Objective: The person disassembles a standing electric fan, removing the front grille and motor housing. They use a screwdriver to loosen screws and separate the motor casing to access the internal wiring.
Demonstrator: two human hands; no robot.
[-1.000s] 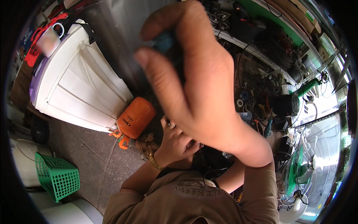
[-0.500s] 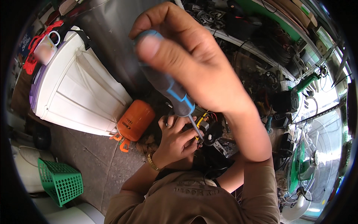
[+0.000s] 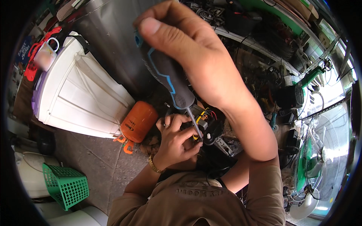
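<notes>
My right hand (image 3: 200, 52) is closed round the top of a screwdriver (image 3: 166, 73) with a thick black and blue handle. The screwdriver slants down, its steel shaft reaching my left fingers. My left hand (image 3: 176, 141), with a ring and a gold-coloured wrist band below it, is closed against the near side of a black device (image 3: 215, 130) and pinches close to the screwdriver's tip. Yellow and red wires (image 3: 205, 114) and a small grey block (image 3: 203, 123) show on the device. What the tip touches is hidden by my fingers.
A white tapered bin (image 3: 81, 90) stands at left, with an orange canister (image 3: 139, 121) beside it. A green perforated basket (image 3: 67, 186) sits lower left. At right are a fan (image 3: 318, 154) and a mesh shelf (image 3: 256, 47) crowded with dark parts.
My right hand has tilted slightly and risen, and the screwdriver's handle has rolled, showing more of its blue line. The left hand holds nearly the same place by the device.
</notes>
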